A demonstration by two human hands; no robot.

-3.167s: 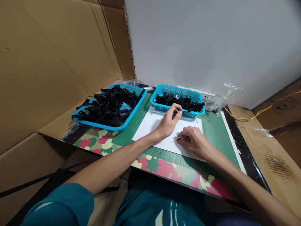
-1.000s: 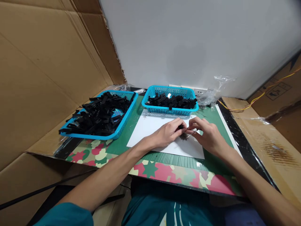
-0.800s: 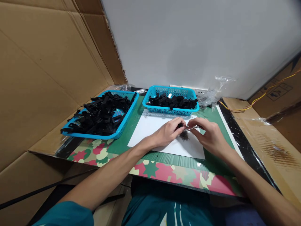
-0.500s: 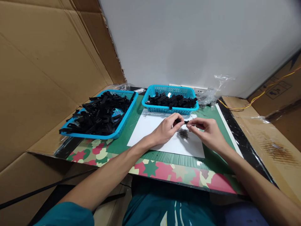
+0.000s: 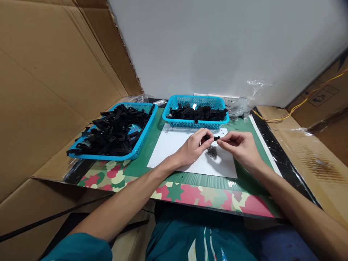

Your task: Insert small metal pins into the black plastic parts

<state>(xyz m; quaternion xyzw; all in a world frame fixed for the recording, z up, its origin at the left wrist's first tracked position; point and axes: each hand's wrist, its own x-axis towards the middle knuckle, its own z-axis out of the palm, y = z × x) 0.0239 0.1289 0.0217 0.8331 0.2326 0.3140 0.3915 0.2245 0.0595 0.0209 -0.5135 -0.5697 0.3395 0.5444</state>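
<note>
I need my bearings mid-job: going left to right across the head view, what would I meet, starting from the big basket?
Larger blue perforated basket heaped with black pieces → left hand → small black part pinched in its fingertips → right hand → yellow cable.

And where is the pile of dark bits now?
In the head view, the pile of dark bits lies right of centre on the white sheet, just below the black part that the left hand holds, left of the right hand.
</note>
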